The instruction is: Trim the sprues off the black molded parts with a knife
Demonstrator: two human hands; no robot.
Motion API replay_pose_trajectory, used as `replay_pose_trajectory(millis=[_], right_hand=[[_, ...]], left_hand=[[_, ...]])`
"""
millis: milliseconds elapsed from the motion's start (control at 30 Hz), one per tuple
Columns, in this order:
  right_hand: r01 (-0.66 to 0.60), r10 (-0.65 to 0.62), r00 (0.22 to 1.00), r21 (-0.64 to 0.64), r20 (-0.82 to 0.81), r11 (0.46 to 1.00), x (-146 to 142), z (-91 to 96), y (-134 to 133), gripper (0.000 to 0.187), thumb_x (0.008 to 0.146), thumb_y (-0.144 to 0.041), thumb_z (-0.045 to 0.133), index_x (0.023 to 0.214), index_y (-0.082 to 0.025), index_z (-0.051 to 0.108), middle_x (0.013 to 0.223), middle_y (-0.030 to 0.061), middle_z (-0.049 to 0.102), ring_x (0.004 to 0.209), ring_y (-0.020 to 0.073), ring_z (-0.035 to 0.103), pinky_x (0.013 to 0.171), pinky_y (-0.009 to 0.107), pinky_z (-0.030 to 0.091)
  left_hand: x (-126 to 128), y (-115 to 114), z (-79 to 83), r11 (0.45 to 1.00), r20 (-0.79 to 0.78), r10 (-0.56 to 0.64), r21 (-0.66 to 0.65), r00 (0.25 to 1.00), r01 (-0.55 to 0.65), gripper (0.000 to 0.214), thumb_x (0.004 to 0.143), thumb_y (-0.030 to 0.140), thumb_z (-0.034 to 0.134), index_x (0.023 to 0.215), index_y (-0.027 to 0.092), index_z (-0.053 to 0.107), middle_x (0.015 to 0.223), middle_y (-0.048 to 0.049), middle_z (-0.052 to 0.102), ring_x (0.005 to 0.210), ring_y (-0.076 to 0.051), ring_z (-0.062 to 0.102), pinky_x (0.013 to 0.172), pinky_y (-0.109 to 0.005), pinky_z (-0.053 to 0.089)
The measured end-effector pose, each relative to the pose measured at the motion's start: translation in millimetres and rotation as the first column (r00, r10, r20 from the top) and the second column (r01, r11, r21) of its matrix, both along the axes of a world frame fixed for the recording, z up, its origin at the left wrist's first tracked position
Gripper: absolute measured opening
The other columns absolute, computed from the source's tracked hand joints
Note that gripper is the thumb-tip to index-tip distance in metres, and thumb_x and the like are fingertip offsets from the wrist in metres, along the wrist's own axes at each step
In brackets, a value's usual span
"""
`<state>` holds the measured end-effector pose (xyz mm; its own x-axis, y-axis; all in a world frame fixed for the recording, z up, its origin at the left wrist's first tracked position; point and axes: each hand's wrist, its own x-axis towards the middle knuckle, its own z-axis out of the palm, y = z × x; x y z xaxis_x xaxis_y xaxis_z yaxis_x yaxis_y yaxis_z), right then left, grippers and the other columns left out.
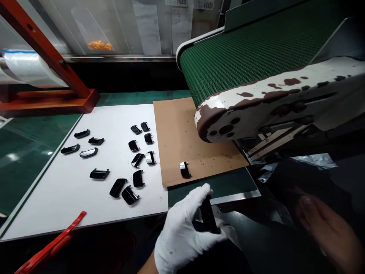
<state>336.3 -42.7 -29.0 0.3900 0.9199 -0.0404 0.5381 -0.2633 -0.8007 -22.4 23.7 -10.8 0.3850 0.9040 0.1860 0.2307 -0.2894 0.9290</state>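
Gloved in white, the left hand [182,234] sits just below the white board [85,194], closed around a glossy black part [208,219] that stands upright in its fingers. Well to the right of the board, the bare right hand [327,228] is blurred, so I cannot tell whether it is open or holding anything. On the board lie many loose pieces [138,178]. A lone piece [184,169] rests on the cardboard [182,129] touching the board's right edge, under the conveyor belt [242,49].

The grip looks light. A slip of the smooth glove could drop the part off the bench edge, or scratch its shine.

Beyond the board's far edge, a clear bin [85,26] holds small orange bits [99,45].
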Motion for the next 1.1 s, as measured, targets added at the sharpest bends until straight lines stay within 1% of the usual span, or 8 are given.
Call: replay_pose_trajectory(millis=[33,133,233,367,467,600,933,1100], right_hand=[[0.044,-0.041,0.998,-0.076,0.051,0.996,-23.9,5.9,1.8,0.025,0.091,-0.042,0.055,0.111,-0.033,0.067,0.066,0.0038,0.07,0.05,0.0163,0.066,0.045,0.021,0.053],[-0.283,0.28,0.959,-0.088,-0.046,0.955,-90.4,28.5,10.6,0.032,0.093,-0.048,0.049,0.101,-0.025,0.068,0.077,0.0044,0.071,0.056,0.0166,0.063,0.056,0.028,0.056],[-0.509,0.509,0.86,-0.13,-0.035,0.851,-135.3,53.8,21.3,0.04,0.097,-0.051,0.035,0.102,-0.026,0.066,0.081,0.0037,0.069,0.065,0.0175,0.064,0.059,0.028,0.052],[-0.597,0.654,0.741,-0.297,0.153,0.746,-166.6,76.3,31.6,0.05,0.062,-0.071,0.072,0.07,-0.024,0.055,0.06,-0.0021,0.059,0.052,0.0174,0.054,0.046,0.027,0.041],[-0.594,0.666,0.706,-0.311,0.239,0.742,-175.3,80.0,37.7,0.059,0.05,-0.07,0.079,0.064,-0.024,0.046,0.057,-0.0032,0.057,0.049,0.016,0.051,0.044,0.027,0.036],[-0.64,0.694,0.682,-0.271,0.23,0.719,-175.8,77.6,43.4,0.064,0.055,-0.082,0.066,0.072,-0.023,0.051,0.063,0.0004,0.062,0.05,0.0184,0.055,0.046,0.029,0.034],[-0.662,0.714,0.693,-0.305,0.1,0.685,-177.6,77.9,44.1,0.077,0.058,-0.086,0.058,0.098,-0.02,0.06,0.087,0.0065,0.07,0.076,0.0288,0.067,0.067,0.037,0.047],[-0.67,0.718,0.663,-0.261,0.213,0.695,-179.1,72.6,41.7,0.086,0.063,-0.094,0.036,0.092,-0.017,0.061,0.079,0.0091,0.07,0.066,0.0296,0.068,0.058,0.038,0.046]], left_hand=[[1.0,-0.1,1.1,1.0,0.018,0.007,-0.015,1.0,-0.006,0.078,0.072,0.049,0.08,0.138,0.022,0.048,0.123,-0.0087,0.068,0.11,-0.026,0.066,0.1,-0.038,0.053],[2.3,-0.3,4.5,1.0,0.038,-0.003,-0.027,0.999,0.004,0.077,0.072,0.044,0.082,0.138,0.022,0.049,0.122,-0.0087,0.067,0.108,-0.025,0.067,0.099,-0.037,0.053],[2.7,-1.8,8.3,0.999,0.056,-0.017,-0.04,0.998,0.02,0.075,0.072,0.045,0.081,0.136,0.021,0.051,0.12,-0.0088,0.068,0.105,-0.025,0.068,0.098,-0.035,0.054],[2.8,-7.4,11.7,0.994,0.095,-0.003,-0.112,0.995,0.014,0.078,0.068,0.046,0.084,0.136,0.022,0.052,0.119,-0.0086,0.068,0.102,-0.025,0.069,0.096,-0.035,0.055],[1.5,-11.4,12.6,0.988,0.146,-0.03,-0.145,0.989,0.052,0.081,0.067,0.043,0.085,0.138,0.023,0.05,0.121,-0.0081,0.068,0.102,-0.026,0.069,0.098,-0.036,0.054],[-0.6,-12.2,14.8,0.977,0.205,-0.053,-0.192,0.977,0.093,0.078,0.069,0.043,0.084,0.138,0.024,0.05,0.12,-0.0073,0.069,0.102,-0.026,0.069,0.097,-0.036,0.054],[-4.8,-11.7,16.5,0.976,0.165,-0.095,-0.179,0.982,0.125,0.079,0.067,0.043,0.085,0.136,0.023,0.053,0.122,-0.0073,0.068,0.106,-0.027,0.067,0.101,-0.036,0.051],[-4.7,-11.9,15.5,0.974,0.17,-0.097,-0.186,0.981,0.128,0.079,0.065,0.038,0.087,0.136,0.023,0.054,0.123,-0.0065,0.067,0.108,-0.027,0.067,0.101,-0.036,0.051]])
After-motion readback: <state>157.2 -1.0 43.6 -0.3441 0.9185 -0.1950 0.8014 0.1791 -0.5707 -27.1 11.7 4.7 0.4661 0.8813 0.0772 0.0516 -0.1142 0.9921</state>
